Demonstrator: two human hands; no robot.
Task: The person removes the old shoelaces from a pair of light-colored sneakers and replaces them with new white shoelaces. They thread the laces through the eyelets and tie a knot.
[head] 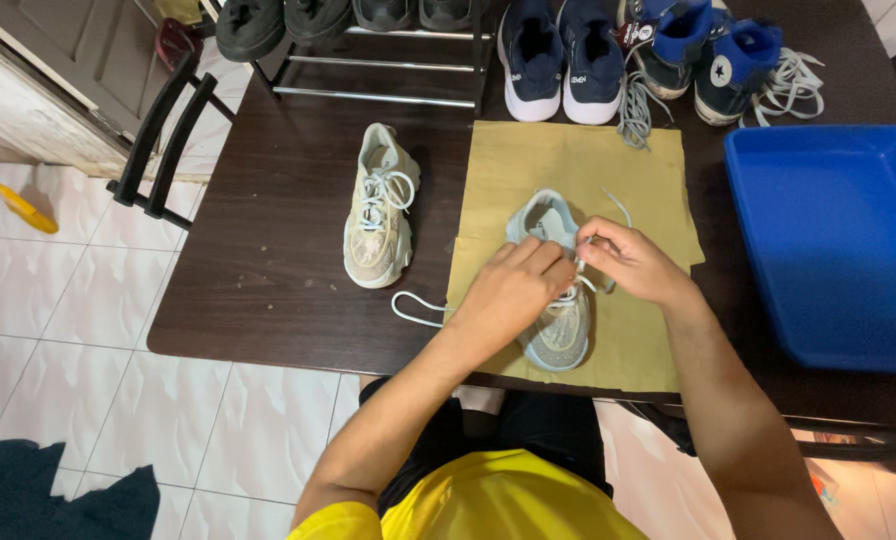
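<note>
- Pale blue sneaker (558, 335) lying toe toward the wearer, on a tan paper sheet (628, 180) spread over a dark wooden table (268, 220).
- Left hand (513, 295) curled over the sneaker's lacing, fingers closed; what they pinch is hidden beneath the hand.
- Right hand (633, 262) just beside it, fingertips pinched shut on a white lace (618, 205).
- Loose lace end (413, 310) trailing off the paper to the left.
- Likely light and soft: mesh upper yielding, lace thin and limp, probably easiest gripped near its tip, shoe steadied at the midfoot.
- Matching beige-and-white sneaker (378, 210) near, left of the paper, already laced.
- Blue plastic tray (838, 240) just right of the paper, close to the right forearm.
- Navy sneakers (560, 60) and blue high-tops (713, 55) along the far edge, beside a metal shoe rack (368, 70); well apart from both hands.
</note>
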